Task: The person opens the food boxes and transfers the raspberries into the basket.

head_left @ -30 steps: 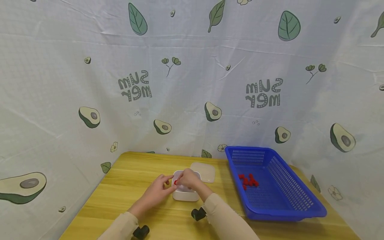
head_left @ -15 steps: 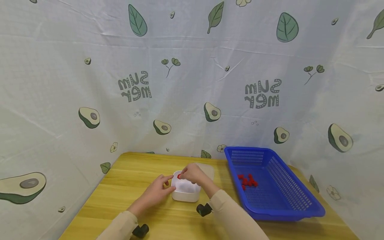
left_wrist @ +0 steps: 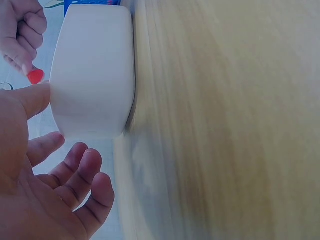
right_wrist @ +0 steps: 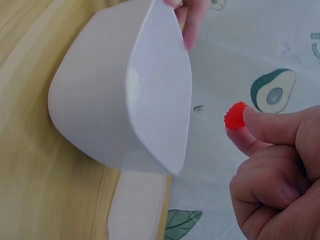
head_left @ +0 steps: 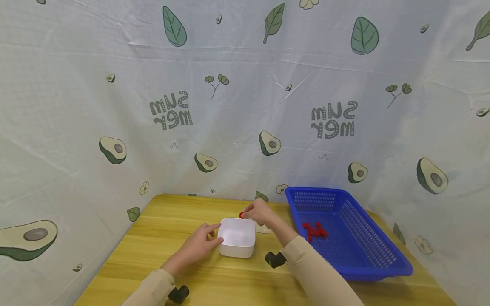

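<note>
A white plastic box (head_left: 236, 251) stands uncovered on the table, and its visible inside holds nothing. My left hand (head_left: 199, 243) is at the box's left side, thumb and index finger touching its rim; the other fingers bend loosely, as the left wrist view shows. Just beyond the far right rim, my right hand (head_left: 262, 212) pinches a small bumpy red raspberry (right_wrist: 235, 116) between thumb and index finger. Its remaining fingers are curled in. In the right wrist view the raspberry is held apart from the box.
A pale, see-through lid (head_left: 264, 229) lies behind the box, partly covered by my right hand. To the right stands a blue basket (head_left: 344, 242) with several red raspberries (head_left: 317, 232) near its left wall. A printed curtain (head_left: 237, 106) hangs behind the wooden table (head_left: 160, 221).
My right hand has lifted the raspberry from inside the box and moved it up, back and right, past the rim. My left hand has stayed at the box.
</note>
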`<state>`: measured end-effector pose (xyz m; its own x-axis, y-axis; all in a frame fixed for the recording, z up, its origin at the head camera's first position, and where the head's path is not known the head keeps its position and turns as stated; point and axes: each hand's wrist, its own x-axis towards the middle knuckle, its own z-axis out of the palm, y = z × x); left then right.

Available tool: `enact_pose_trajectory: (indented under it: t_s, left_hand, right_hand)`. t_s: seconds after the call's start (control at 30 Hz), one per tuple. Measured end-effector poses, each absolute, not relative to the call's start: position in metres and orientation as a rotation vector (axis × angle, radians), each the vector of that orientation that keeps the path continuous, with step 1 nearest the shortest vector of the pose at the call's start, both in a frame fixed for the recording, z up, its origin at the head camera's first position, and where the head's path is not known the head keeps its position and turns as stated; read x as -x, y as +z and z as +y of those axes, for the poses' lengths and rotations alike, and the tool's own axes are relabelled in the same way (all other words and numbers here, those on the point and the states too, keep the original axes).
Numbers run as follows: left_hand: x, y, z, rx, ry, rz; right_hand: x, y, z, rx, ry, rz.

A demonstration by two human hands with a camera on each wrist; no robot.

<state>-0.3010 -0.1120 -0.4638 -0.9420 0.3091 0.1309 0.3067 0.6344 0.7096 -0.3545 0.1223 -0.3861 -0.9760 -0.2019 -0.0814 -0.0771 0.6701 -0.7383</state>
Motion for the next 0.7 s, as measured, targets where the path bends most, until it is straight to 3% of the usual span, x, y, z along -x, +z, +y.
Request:
enact_pose_trajectory:
  t_s: [0.7]
  left_hand:
    - [0.302,-0.465,-0.114,-0.614,1.242,2.826]
  right_hand:
    - [0.353,-0.353,0.202,0.104,-1.093,2.875]
